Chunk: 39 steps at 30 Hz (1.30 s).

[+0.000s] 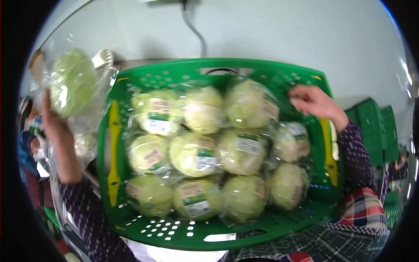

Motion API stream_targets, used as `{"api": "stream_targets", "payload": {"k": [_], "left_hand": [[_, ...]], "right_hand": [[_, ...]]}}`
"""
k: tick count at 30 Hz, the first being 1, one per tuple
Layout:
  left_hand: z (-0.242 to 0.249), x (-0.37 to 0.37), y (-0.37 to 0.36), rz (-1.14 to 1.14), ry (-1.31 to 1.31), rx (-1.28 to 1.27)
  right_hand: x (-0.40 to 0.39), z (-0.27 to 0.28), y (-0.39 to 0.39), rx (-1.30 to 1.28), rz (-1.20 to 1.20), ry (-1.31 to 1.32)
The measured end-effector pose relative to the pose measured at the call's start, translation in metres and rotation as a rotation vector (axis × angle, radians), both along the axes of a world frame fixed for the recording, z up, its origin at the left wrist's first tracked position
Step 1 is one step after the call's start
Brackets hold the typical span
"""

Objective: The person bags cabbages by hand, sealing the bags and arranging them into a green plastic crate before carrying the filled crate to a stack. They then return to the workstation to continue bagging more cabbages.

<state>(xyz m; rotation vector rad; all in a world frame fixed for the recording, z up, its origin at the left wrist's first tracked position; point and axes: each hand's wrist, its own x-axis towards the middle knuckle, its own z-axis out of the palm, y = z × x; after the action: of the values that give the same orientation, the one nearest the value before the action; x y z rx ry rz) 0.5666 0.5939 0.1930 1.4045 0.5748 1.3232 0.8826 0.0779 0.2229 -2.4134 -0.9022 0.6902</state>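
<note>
Pale-green cabbage, clear plastic wrap (73, 83): upper left, long axis up-frame, just right of my left hand (57, 126), the nearer; fingers extended, grip I cannot tell. Right hand (315, 101): above green plastic crate (270, 66), fingers half-curled, visibly empty.

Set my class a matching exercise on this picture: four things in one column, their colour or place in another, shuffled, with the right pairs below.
1. Crate
2. Cable
3. Left hand
4. Right hand

A. By a bagged cabbage outside the crate
B. Green, with yellow strips
C. Over the crate's far right corner
D. Grey, against a pale wall

Pairs: 1-B, 2-D, 3-A, 4-C
</note>
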Motion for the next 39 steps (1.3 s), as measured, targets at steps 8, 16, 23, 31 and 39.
{"api": "stream_targets", "payload": {"k": [8, 16, 23, 31, 39], "left_hand": [[0.055, 0.135, -0.266, -0.551, 0.329, 0.285], [-0.027, 0.259, -0.416, -0.324, 0.422, 1.625], [-0.04, 0.264, -0.433, -0.799, 0.659, 1.464], [0.048, 0.077, -0.235, 0.364, 0.857, 1.194], [-0.047, -0.046, -0.182, 0.478, 1.386, 0.243]], "right_hand": [[0.019, 0.018, -0.009, 0.747, -0.251, -0.3], [0.026, 0.008, -0.027, 1.04, -0.304, -0.477], [0.021, 0.005, -0.031, 0.62, -0.201, -0.519], [-0.012, 0.006, -0.084, 0.698, -0.012, -0.639], [-0.063, -0.013, -0.148, 0.659, -0.27, 0.067]]}}
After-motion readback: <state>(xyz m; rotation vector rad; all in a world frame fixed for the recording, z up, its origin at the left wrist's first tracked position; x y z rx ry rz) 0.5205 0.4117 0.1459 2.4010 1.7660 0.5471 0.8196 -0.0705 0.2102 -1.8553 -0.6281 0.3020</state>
